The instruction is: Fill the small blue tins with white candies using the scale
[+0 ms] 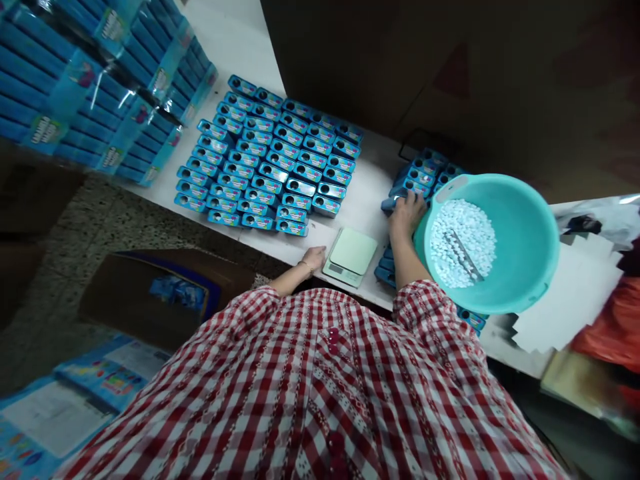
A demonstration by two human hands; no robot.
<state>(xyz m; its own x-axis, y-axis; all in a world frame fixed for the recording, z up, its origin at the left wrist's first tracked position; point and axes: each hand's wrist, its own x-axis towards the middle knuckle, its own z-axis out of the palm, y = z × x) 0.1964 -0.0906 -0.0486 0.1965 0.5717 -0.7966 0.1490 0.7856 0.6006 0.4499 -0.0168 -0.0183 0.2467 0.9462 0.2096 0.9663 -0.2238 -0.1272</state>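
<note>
My right hand (407,217) is closed around a small blue box (391,202) beside the bucket. My left hand (314,258) rests at the table's front edge, left of a pale green scale (353,252), its fingers curled; whether it holds anything is too small to tell. Nothing lies on the scale's plate. Rows of upright blue boxes (269,171), each with a dark round hole on top, stand left of the scale. A turquoise bucket (527,243) with small white pieces (460,237) and a metal strip (463,253) is at the right.
More blue boxes (423,170) stand behind and under the bucket on the white table (367,173). Wrapped blue packs (95,80) are stacked at the upper left. An open carton (135,293) is below the table's front edge. White card (570,287) and a red bag (613,327) lie at the right.
</note>
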